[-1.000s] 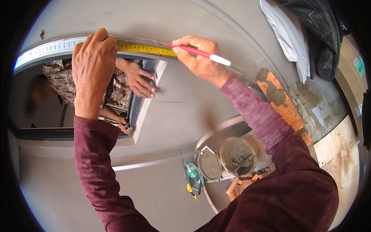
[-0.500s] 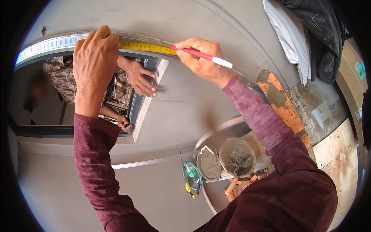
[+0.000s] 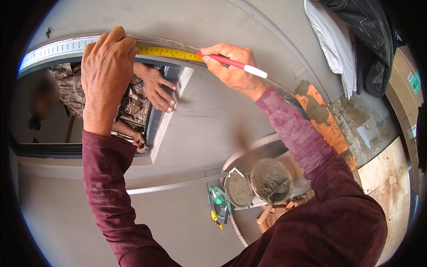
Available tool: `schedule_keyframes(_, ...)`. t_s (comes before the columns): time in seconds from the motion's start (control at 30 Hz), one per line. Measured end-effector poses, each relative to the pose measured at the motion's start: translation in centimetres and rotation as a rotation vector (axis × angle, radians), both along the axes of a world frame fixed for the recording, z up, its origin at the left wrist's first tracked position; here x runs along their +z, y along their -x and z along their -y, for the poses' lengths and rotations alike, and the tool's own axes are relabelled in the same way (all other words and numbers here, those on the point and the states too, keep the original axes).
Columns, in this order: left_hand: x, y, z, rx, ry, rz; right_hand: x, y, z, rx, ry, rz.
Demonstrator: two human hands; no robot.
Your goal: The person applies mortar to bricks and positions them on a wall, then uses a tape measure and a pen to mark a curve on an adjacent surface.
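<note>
A yellow tape measure blade (image 3: 167, 53) is stretched along the edge of a long perforated metal strip (image 3: 58, 50) above the window opening. My left hand (image 3: 108, 66) has its fingers closed over the strip, gripping the left part of the tape. In my right hand (image 3: 233, 66) is a red marker pen (image 3: 224, 61), its white end pointing right. The pen's red end meets the tape's right part, where my thumb and fingers press close to the edge; the tip itself is hard to make out.
A co-worker's hand (image 3: 158, 89) reaches through the dark window frame (image 3: 161, 120). Below are two buckets of mortar (image 3: 271, 180), a bottle (image 3: 218, 196), bricks and another metal strip (image 3: 178, 183). An orange mortar-smeared board (image 3: 322, 113) and hanging clothes (image 3: 371, 49) are at right.
The co-worker's upper hand has shifted slightly left at the window frame. My hands, the tape and the pen hold nearly the same places.
</note>
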State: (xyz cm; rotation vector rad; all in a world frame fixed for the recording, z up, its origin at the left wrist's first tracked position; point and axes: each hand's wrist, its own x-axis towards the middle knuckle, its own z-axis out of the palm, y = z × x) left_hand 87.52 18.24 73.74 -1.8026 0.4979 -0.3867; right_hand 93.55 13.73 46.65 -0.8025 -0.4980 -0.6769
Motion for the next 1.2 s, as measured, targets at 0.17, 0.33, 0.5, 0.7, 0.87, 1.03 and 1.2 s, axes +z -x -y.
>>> schedule_keyframes(0.17, -0.2, 0.0, -0.2, -0.003, 0.021, 0.006, -0.1, 0.6, 0.4, 0.005, -0.114, -0.11)
schedule_keyframes(0.33, -0.2, 0.3, -0.1, -0.019, 0.019, 0.002, 1.2, 1.1, 0.1, 0.06, -0.089, -0.066)
schedule_keyframes(0.5, 0.3, 0.1, -0.4, -0.06, 0.01, -0.039, 2.7, 0.2, -0.1, -0.045, -0.063, 0.029)
schedule_keyframes(0.7, -0.1, 0.0, -1.0, -0.05, 0.024, -0.008, 3.4, 0.0, 0.4, 0.018, 0.051, 0.038)
schedule_keyframes(0.87, -0.1, -0.1, -1.1, -0.035, 0.013, 0.01, 3.2, -0.2, 0.5, -0.008, 0.055, 0.055)
schedule_keyframes(1.03, -0.1, -0.1, -0.9, -0.032, 0.0, 0.013, 2.9, 0.0, 0.4, -0.048, 0.015, 0.079)
schedule_keyframes(1.2, -0.2, 0.0, -1.2, -0.051, 0.013, 0.019, 3.0, -0.2, 0.3, -0.066, 0.052, 0.102)
